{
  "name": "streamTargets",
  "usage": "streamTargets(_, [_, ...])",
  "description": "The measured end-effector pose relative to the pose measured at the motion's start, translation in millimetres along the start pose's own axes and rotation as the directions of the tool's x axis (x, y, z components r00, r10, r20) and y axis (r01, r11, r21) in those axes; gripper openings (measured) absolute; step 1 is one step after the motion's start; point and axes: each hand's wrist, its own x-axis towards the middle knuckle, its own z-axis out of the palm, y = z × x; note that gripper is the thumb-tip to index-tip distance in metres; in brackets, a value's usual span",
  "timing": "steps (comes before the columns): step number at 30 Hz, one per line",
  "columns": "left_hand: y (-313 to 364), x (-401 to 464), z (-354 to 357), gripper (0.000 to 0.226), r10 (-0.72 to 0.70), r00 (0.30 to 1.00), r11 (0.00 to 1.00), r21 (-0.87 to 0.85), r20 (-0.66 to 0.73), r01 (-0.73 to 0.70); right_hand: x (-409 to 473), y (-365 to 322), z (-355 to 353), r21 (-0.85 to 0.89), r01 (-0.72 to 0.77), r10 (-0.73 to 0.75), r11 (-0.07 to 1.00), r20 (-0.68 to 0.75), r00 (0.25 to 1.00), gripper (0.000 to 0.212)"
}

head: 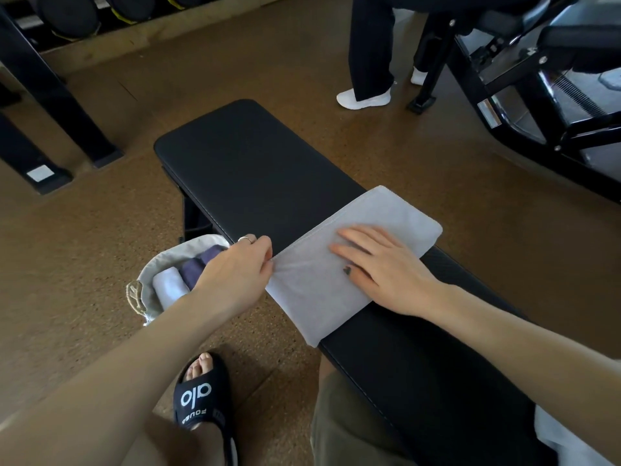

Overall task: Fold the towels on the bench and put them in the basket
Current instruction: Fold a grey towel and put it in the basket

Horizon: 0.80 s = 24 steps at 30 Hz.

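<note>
I am pinching the left edge of the grey towel [339,264] between the thumb and fingers of my left hand [235,274], while my right hand [379,267] is lying flat on top of it, fingers straight, pressing it onto the black bench [255,169]. The towel is lying across the bench's width, already folded into a band, and its near-left end is hanging off the edge over the floor. That overhang is what I am worrying about: if I am easing my palm too soon, the hanging part is likely to drag the layers askew or pull the towel off. The bench beyond the towel is giving me room for another fold. The fabric basket [148,280] is sitting on the floor just below my left hand, close to the bench edge, with a pale rolled towel [169,285] and a purple towel [198,264] inside, so space there is looking tight. More pale cloth [564,442] is lying at the near-right corner.
</note>
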Motion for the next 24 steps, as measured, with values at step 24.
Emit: streamTargets(24, [31,47,12,0.008,0.071,0.994,0.995,-0.062,-0.084,-0.076,93,70,-61,-0.071,-0.049,0.057,0.996,0.128,0.99,0.009])
